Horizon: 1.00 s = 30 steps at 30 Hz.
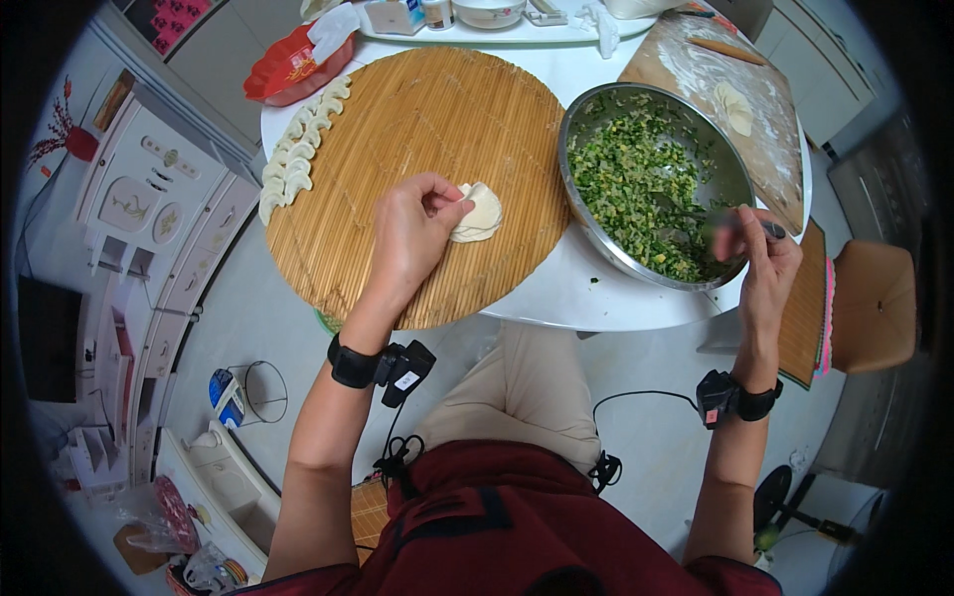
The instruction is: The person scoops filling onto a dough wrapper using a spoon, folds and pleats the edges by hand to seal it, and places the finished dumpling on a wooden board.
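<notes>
A small stack of round dough wrappers (481,216) lies on a round slatted tray (447,127). My left hand (417,220) pinches the stack's left edge between thumb and fingertips. My right hand (764,249) grips the dark handle of a utensil (775,230) over the right rim of a steel mixing bowl (577,205). The utensil's far end reaches into a chopped green filling with yellow bits (633,171) and is partly buried. Folded dumplings (298,167) stand in two rows along the tray's left edge.
A floured wooden board (775,164) holds more wrappers (734,108) and a rolling pin (727,51). A red scalloped basin (276,74) sits at the back left. Beyond the tray is a white platter (507,36) bearing a bowl (490,13) and containers. A brown chair (873,305) stands right.
</notes>
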Available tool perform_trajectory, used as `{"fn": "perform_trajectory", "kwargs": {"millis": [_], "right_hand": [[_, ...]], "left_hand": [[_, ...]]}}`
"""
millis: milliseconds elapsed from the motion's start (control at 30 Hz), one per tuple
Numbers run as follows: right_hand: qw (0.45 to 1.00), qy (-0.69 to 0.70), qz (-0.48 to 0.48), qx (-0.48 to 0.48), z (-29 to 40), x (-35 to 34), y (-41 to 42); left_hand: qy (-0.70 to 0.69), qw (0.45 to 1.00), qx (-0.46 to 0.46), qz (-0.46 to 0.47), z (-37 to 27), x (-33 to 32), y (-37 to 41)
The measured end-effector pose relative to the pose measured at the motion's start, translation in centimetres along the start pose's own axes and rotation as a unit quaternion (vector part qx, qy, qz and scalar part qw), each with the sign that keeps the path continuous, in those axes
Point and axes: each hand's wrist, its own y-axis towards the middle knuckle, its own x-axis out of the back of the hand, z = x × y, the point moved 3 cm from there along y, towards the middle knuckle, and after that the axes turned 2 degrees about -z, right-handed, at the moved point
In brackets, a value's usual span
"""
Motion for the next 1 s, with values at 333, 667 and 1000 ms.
{"fn": "perform_trajectory", "kwargs": {"millis": [333,667,1000], "right_hand": [[1.000,-0.007,-0.004,-0.008,-0.6,0.2,0.3],[0.992,0.079,-0.089,-0.040,-0.9,1.1,1.2],[0.969,0.174,-0.175,-0.023,0.8,1.6,0.3]], "left_hand": [[-0.144,0.985,-0.068,0.064,-2.9,0.1,-2.3],[-0.576,0.771,0.213,0.168,-6.4,-3.2,-1.5],[-0.580,0.744,0.252,0.218,-11.1,-7.2,0.0]]}}
